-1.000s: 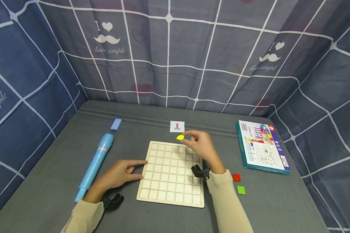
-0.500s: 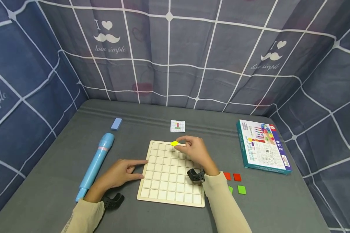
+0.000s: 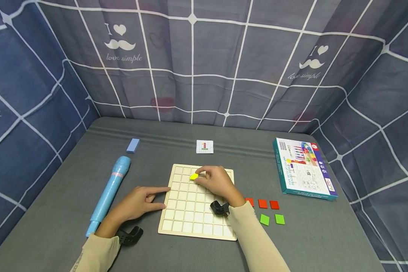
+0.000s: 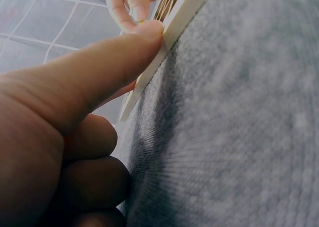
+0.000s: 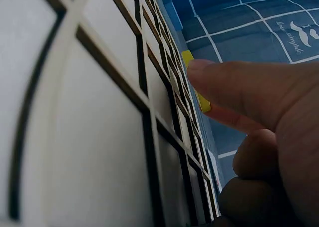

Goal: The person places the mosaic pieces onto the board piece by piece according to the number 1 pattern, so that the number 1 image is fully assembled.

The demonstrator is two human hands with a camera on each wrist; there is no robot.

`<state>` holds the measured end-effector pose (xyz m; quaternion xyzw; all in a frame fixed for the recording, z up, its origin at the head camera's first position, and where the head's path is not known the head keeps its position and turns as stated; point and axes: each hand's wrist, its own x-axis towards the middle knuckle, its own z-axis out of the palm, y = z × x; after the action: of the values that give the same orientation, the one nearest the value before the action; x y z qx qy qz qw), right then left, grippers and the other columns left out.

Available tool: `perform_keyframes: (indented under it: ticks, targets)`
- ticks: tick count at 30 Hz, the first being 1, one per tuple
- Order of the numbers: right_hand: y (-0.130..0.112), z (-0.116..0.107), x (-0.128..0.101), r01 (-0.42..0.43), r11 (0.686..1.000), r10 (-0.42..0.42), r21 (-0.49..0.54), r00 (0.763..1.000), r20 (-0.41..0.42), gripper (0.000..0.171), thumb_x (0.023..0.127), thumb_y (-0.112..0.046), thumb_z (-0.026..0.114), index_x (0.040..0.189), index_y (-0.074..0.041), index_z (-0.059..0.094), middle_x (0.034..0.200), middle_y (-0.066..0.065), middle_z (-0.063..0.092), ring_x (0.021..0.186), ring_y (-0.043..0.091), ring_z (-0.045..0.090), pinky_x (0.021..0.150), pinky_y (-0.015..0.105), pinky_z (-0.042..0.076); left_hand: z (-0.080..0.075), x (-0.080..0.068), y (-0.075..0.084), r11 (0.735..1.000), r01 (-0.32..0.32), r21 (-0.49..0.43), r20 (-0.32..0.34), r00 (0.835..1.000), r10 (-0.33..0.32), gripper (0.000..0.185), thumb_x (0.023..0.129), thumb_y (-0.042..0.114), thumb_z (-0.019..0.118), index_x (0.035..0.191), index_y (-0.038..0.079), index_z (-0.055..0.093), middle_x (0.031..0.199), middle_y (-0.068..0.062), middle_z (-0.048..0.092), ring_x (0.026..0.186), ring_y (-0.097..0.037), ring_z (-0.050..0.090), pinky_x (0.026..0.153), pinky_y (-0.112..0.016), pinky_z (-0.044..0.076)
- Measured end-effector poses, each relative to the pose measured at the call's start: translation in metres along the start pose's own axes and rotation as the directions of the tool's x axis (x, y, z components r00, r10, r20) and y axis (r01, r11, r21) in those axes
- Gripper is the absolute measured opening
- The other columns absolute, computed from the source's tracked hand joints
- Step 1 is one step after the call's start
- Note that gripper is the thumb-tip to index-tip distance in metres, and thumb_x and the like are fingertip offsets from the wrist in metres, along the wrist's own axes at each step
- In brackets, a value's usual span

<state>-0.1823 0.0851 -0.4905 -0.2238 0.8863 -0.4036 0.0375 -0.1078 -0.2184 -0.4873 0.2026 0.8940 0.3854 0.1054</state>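
A wooden grid board [image 3: 197, 232] lies flat on the table, divided into rows of small square cells. My left hand [image 3: 138, 203] is at its left edge, with the index finger and thumb stretched out against the side; the left wrist view shows the thumb on the board's rim [image 4: 172, 37] and other fingers curled below. Between thumb and index finger, my right hand [image 3: 215, 182] pinches a yellow square tile [image 3: 193, 176] low over the upper part of the grid. From the right wrist, the yellow tile [image 5: 203, 101] appears tilted, close over the cells.
Red tiles [image 3: 263, 204] and green tiles [image 3: 264, 220] lie right of the board. Behind it is a small printed pattern card [image 3: 204, 147]. A blue microphone-shaped tube [image 3: 109, 192] and a blue block [image 3: 133, 145] lie left; a boxed set [image 3: 306, 168] lies right.
My right hand has carried the yellow tile left and toward me, from beyond the board's far edge to over its upper cells. More red and green tiles show beside the sleeve. The left hand stays put.
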Motion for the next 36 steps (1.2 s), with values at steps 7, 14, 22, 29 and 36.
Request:
perform_keyframes:
  ticks: [7, 14, 22, 29, 36]
  targets:
    - [0.0007, 0.0012, 0.0015, 0.021, 0.999, -0.022, -0.050, 1.000, -0.016, 0.026, 0.089, -0.028, 0.082, 0.112, -0.016, 0.078, 0.053, -0.008, 0.038, 0.045, 0.004, 0.030, 0.049, 0.024, 0.031, -0.0004, 0.0022, -0.0020, 1.000, -0.012, 0.019, -0.003, 1.000, 0.012, 0.053, 0.087, 0.034, 0.082, 0.137, 0.021, 0.068, 0.058, 0.016, 0.030, 0.050, 0.000, 0.025, 0.050, -0.020, 0.027]
    - [-0.0011, 0.0000, 0.0009, 0.009, 0.997, -0.008, -0.075, 1.000, 0.002, 0.024, 0.090, -0.028, 0.080, 0.111, -0.017, 0.078, 0.054, -0.009, 0.040, 0.045, 0.004, 0.032, 0.049, 0.024, 0.031, 0.0002, 0.0025, -0.0007, 1.000, -0.007, 0.008, -0.010, 1.000, 0.007, 0.052, 0.087, 0.032, 0.083, 0.136, 0.021, 0.068, 0.058, 0.016, 0.031, 0.050, 0.000, 0.025, 0.049, -0.020, 0.028]
    - [-0.0019, 0.0018, 0.0004, -0.003, 0.997, 0.005, -0.075, 1.000, 0.018, 0.023, 0.090, -0.027, 0.080, 0.111, -0.018, 0.078, 0.054, -0.009, 0.042, 0.046, 0.004, 0.032, 0.049, 0.023, 0.030, 0.0022, 0.0002, -0.0004, 1.000, 0.008, -0.009, -0.011, 1.000, -0.008, 0.053, 0.087, 0.032, 0.083, 0.137, 0.021, 0.068, 0.058, 0.015, 0.032, 0.050, -0.001, 0.026, 0.048, -0.020, 0.028]
    - [-0.0024, 0.0004, -0.0015, -0.001, 0.998, 0.002, -0.059, 1.000, 0.020, 0.024, 0.088, -0.026, 0.081, 0.110, -0.016, 0.079, 0.054, -0.010, 0.041, 0.046, 0.004, 0.033, 0.048, 0.023, 0.029, 0.0026, 0.0007, -0.0003, 1.000, 0.015, -0.020, -0.005, 1.000, -0.015, 0.053, 0.087, 0.031, 0.083, 0.137, 0.021, 0.068, 0.058, 0.015, 0.031, 0.050, -0.001, 0.026, 0.048, -0.020, 0.028]
    - [-0.0011, 0.0006, -0.0030, -0.011, 0.999, 0.012, -0.036, 1.000, 0.018, 0.025, 0.088, -0.026, 0.082, 0.110, -0.016, 0.079, 0.055, -0.010, 0.041, 0.047, 0.004, 0.033, 0.048, 0.023, 0.030, 0.0019, 0.0017, 0.0008, 1.000, 0.014, -0.013, -0.003, 1.000, -0.014, 0.052, 0.087, 0.030, 0.083, 0.136, 0.021, 0.068, 0.059, 0.015, 0.032, 0.050, -0.001, 0.026, 0.049, -0.020, 0.027]
